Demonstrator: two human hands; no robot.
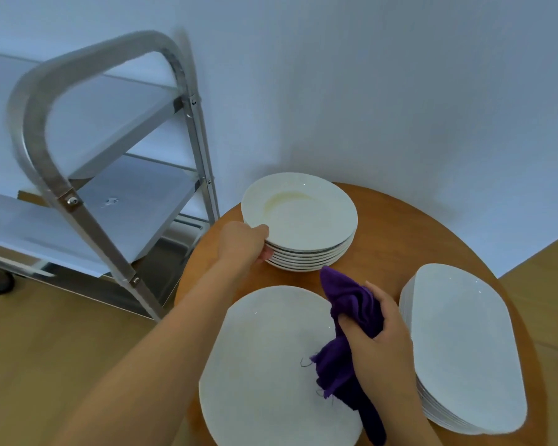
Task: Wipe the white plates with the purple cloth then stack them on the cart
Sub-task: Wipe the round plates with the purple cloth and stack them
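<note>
Plates sit in three groups on your round table (pixel 400 220): nearest you a large plate (pixel 264 365), its edge hidden so you cannot tell whether others lie under it; to the right a stack of oval plates (pixel 464 349), too many thin rims to count; farthest, a stack of about seven round plates (pixel 300 217). Your right hand (pixel 377 336) has its fingers curled tight round one purple cloth (pixel 348 320), whose tail hangs onto the near plate. Your left hand (pixel 242 243) pinches the far stack's left rim, thumb on top, fingers beneath. One steel cart (pixel 110 194) stands beyond, left of the table.
</note>
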